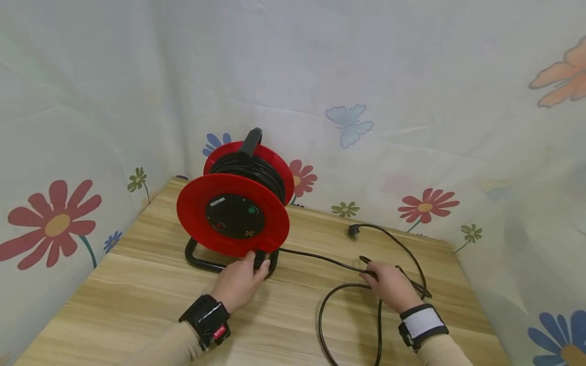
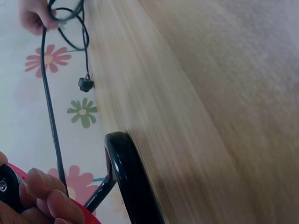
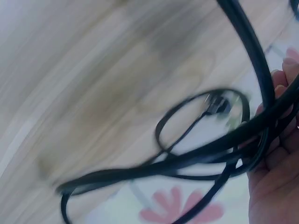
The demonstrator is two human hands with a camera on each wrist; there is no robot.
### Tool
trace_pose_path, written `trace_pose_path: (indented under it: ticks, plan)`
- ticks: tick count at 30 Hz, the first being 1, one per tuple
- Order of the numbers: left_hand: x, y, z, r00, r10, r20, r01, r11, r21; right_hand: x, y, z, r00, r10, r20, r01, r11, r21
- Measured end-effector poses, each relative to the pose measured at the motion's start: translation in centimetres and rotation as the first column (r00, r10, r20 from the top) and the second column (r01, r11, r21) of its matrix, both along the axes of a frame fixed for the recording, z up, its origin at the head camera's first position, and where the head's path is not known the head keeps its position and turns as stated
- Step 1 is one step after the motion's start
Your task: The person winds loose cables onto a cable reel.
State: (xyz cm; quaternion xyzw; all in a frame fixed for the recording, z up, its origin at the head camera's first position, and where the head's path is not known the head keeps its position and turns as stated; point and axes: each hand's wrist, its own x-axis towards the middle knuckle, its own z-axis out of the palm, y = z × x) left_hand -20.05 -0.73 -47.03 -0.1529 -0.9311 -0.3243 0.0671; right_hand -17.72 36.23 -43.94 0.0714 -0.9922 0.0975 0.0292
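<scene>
A red cable reel (image 1: pixel 188 211) with black cable wound on its drum stands on a black tube frame. My left hand (image 1: pixel 235 284) holds the black crank knob (image 1: pixel 259 258) at the lower edge of the front disc; in the left wrist view its fingers (image 2: pixel 42 184) curl round that knob. Off to the right, my right hand (image 1: pixel 391 284) grips the loose black cable (image 1: pixel 316 255), which runs from the reel to it. Several strands (image 3: pixel 187 161) cross the palm and fingers in the right wrist view. The plug (image 1: pixel 354 232) lies behind the right hand.
Both hands work over a wood-grain table (image 1: pixel 151 300). A loop of cable (image 1: pixel 322 310) hangs down toward the near edge. Behind and at both sides stands a pale sheet (image 1: pixel 274 61) printed with flowers and butterflies, close to the table's back edge.
</scene>
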Motion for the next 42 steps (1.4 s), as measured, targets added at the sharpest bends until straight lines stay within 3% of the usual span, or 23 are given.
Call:
trace_pose_path:
  ticks: [5, 9, 17, 24, 32, 42]
  plan:
    - [0.1, 0.0, 0.0, 1.000, 0.009, 0.005, -0.009, 1.000, -0.005, 1.6, 3.5, 1.2, 0.998, -0.066, 0.020, 0.067, 0.997, -0.025]
    - [0.0, 0.0, 0.0, 1.000, 0.009, 0.003, -0.009, 1.000, -0.005, 2.4, 4.9, 1.6, 0.996, -0.076, 0.035, 0.078, 0.996, -0.053]
    - [-0.1, -0.1, -0.3, 1.000, 0.003, 0.030, -0.003, 1.000, -0.002, 2.8, 7.1, 1.9, 0.993, -0.098, 0.066, 0.103, 0.992, -0.073]
    - [0.1, -0.1, 0.2, 0.999, 0.000, 0.035, 0.000, 1.000, -0.015, 3.1, 9.2, 1.4, 0.986, -0.136, 0.101, 0.141, 0.989, -0.042]
    - [0.2, -0.3, 0.1, 0.998, -0.002, 0.056, 0.000, 0.999, 0.041, 3.5, 9.2, 1.3, 0.989, -0.126, 0.074, 0.129, 0.991, -0.036]
    - [0.0, -0.5, -0.6, 0.989, -0.035, 0.147, 0.015, 0.991, 0.130, 3.9, 8.6, 0.9, 0.973, -0.172, 0.152, 0.182, 0.982, -0.056]
